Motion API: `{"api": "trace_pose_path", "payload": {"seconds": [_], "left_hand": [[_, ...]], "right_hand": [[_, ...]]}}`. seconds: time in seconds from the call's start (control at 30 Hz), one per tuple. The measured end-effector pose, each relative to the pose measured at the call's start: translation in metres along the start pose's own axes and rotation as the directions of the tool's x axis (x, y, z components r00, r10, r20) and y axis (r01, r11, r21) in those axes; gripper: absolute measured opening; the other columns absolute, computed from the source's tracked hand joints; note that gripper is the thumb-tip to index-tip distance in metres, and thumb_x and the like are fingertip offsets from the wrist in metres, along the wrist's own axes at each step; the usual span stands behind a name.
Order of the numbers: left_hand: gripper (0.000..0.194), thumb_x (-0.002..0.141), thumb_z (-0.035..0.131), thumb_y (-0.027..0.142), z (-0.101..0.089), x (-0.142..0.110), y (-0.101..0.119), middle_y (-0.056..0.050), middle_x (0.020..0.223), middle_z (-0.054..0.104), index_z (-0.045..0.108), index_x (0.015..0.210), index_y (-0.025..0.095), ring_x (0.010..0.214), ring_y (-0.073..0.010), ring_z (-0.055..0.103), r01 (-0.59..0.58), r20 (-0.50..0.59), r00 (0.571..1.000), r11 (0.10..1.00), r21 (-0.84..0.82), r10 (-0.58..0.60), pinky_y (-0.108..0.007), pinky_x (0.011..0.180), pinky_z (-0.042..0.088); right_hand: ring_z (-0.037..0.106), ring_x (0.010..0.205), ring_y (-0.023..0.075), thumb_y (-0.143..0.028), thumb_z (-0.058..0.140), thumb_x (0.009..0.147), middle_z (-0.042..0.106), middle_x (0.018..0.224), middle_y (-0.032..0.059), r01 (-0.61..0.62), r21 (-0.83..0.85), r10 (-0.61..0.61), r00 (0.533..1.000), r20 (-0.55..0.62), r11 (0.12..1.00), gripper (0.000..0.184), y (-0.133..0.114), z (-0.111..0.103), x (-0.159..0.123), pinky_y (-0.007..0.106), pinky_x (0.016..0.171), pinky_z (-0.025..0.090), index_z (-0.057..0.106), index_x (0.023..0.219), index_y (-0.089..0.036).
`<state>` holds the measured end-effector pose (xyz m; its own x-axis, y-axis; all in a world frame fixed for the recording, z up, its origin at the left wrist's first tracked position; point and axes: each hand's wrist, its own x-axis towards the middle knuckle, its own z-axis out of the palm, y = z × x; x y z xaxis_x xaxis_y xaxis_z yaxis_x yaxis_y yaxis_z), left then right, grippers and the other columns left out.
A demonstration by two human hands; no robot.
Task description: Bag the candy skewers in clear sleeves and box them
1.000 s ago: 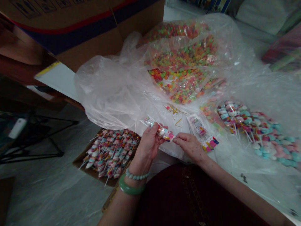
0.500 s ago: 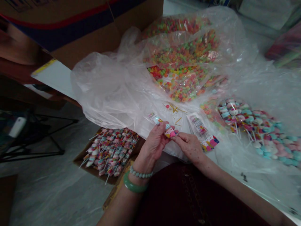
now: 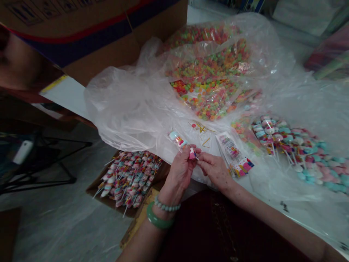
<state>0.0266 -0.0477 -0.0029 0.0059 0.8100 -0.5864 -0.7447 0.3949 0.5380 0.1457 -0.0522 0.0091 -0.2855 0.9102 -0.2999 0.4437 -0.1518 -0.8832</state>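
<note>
My left hand (image 3: 181,171) is closed around a small clear printed bag with a lollipop inside (image 3: 180,141), its far end pointing up and left. My right hand (image 3: 214,169) pinches the near end of that same bag, where a thin stick shows. A stack of empty printed bags (image 3: 234,154) lies just right of my right hand. Gold twist ties (image 3: 203,128) lie on the plastic beyond my hands.
A big clear plastic bag of small coloured candies (image 3: 209,80) lies ahead. Loose lollipops (image 3: 297,151) are spread at the right. A low cardboard tray of bagged lollipops (image 3: 128,178) sits on the floor at the left. A large cardboard box (image 3: 89,36) stands behind.
The lollipop has gone deeper into the little bag, and both hands have closed in on its near end. The bag now points further up and left.
</note>
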Motion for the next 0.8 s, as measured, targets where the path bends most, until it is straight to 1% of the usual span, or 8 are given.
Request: {"api": "trace_pose_path", "payload": {"seconds": [0.07, 0.13, 0.3, 0.37, 0.47, 0.6, 0.7, 0.8], "left_hand": [[0.024, 0.087, 0.055, 0.032, -0.002, -0.001, 0.000, -0.007, 0.075, 0.066, 0.063, 0.087, 0.010, 0.062, -0.0128, 0.061, 0.037, 0.021, 0.999, 0.999, -0.002, -0.036, -0.023, 0.058, 0.050], [0.023, 0.088, 0.055, 0.032, -0.007, 0.000, 0.004, -0.009, 0.080, 0.067, 0.063, 0.089, 0.010, 0.066, -0.0148, 0.063, 0.076, 0.029, 0.997, 0.997, -0.009, -0.076, -0.026, 0.062, 0.052], [0.014, 0.086, 0.057, 0.025, -0.016, 0.008, 0.021, -0.007, 0.086, 0.067, 0.059, 0.095, 0.014, 0.077, -0.0197, 0.068, 0.005, -0.048, 0.999, 0.997, -0.078, -0.009, -0.034, 0.074, 0.054], [0.012, 0.086, 0.057, 0.021, -0.013, 0.008, 0.022, -0.004, 0.081, 0.066, 0.058, 0.095, 0.014, 0.072, -0.0175, 0.067, -0.062, -0.074, 0.996, 0.995, -0.081, 0.056, -0.031, 0.072, 0.054], [0.012, 0.086, 0.057, 0.023, -0.003, 0.006, 0.013, -0.001, 0.070, 0.062, 0.058, 0.094, 0.014, 0.061, -0.0140, 0.063, -0.105, -0.052, 0.994, 0.991, -0.083, 0.101, -0.025, 0.057, 0.051], [0.020, 0.080, 0.064, 0.030, 0.006, 0.001, 0.002, -0.002, 0.071, 0.060, 0.057, 0.089, 0.013, 0.060, -0.0122, 0.059, -0.032, -0.017, 0.999, 0.994, -0.103, 0.030, -0.023, 0.056, 0.049], [0.030, 0.069, 0.075, 0.029, 0.002, -0.001, 0.002, -0.001, 0.075, 0.061, 0.057, 0.089, 0.014, 0.063, -0.0116, 0.058, -0.001, 0.068, 0.998, 0.998, 0.061, -0.003, -0.022, 0.058, 0.049], [0.033, 0.066, 0.077, 0.028, -0.008, -0.001, 0.005, 0.002, 0.069, 0.058, 0.058, 0.090, 0.015, 0.056, -0.0094, 0.054, -0.008, 0.108, 0.994, 0.963, 0.269, -0.022, -0.020, 0.051, 0.046]], "right_hand": [[0.043, 0.050, 0.0115, -0.030, 0.045, 0.081, 0.045, 0.050, -0.0044, -0.050, 0.142, 0.049, 0.999, 0.016, 0.989, 0.021, 0.004, -0.001, 0.000, 0.022, 0.052, 0.033, 0.056, 0.068, -0.019], [0.042, 0.048, 0.0111, -0.032, 0.046, 0.081, 0.045, 0.049, -0.0047, -0.093, 0.189, 0.088, 0.996, 0.033, 0.978, 0.021, 0.008, -0.003, -0.002, 0.022, 0.050, 0.032, 0.057, 0.068, -0.019], [0.043, 0.048, 0.0108, -0.029, 0.048, 0.078, 0.047, 0.048, -0.0044, -0.108, -0.005, 0.108, 0.985, 0.134, 0.994, 0.022, 0.012, -0.009, -0.006, 0.022, 0.051, 0.031, 0.051, 0.058, -0.019], [0.043, 0.049, 0.0110, -0.029, 0.048, 0.079, 0.047, 0.048, -0.0046, -0.107, -0.024, 0.109, 0.987, 0.120, 0.994, 0.022, 0.010, -0.007, -0.005, 0.022, 0.051, 0.031, 0.052, 0.059, -0.020], [0.044, 0.050, 0.0115, -0.031, 0.047, 0.081, 0.046, 0.047, -0.0045, -0.060, 0.017, 0.059, 0.997, 0.047, 0.998, 0.024, 0.004, 0.000, -0.003, 0.023, 0.052, 0.032, 0.054, 0.060, -0.020], [0.046, 0.050, 0.0111, -0.034, 0.047, 0.083, 0.048, 0.049, -0.0039, -0.024, 0.113, 0.024, 1.000, -0.002, 0.993, 0.029, 0.003, 0.004, -0.001, 0.022, 0.052, 0.033, 0.052, 0.058, -0.019], [0.046, 0.049, 0.0107, -0.035, 0.048, 0.084, 0.049, 0.049, -0.0045, -0.080, 0.120, 0.082, 0.996, -0.014, 0.989, 0.030, 0.007, 0.000, -0.003, 0.022, 0.051, 0.033, 0.054, 0.060, -0.019], [0.051, 0.056, 0.0118, -0.035, 0.049, 0.084, 0.054, 0.055, -0.0035, -0.061, 0.024, 0.062, 0.997, -0.047, 0.998, 0.027, 0.012, -0.007, -0.004, 0.022, 0.056, 0.035, 0.061, 0.066, -0.019]]}}
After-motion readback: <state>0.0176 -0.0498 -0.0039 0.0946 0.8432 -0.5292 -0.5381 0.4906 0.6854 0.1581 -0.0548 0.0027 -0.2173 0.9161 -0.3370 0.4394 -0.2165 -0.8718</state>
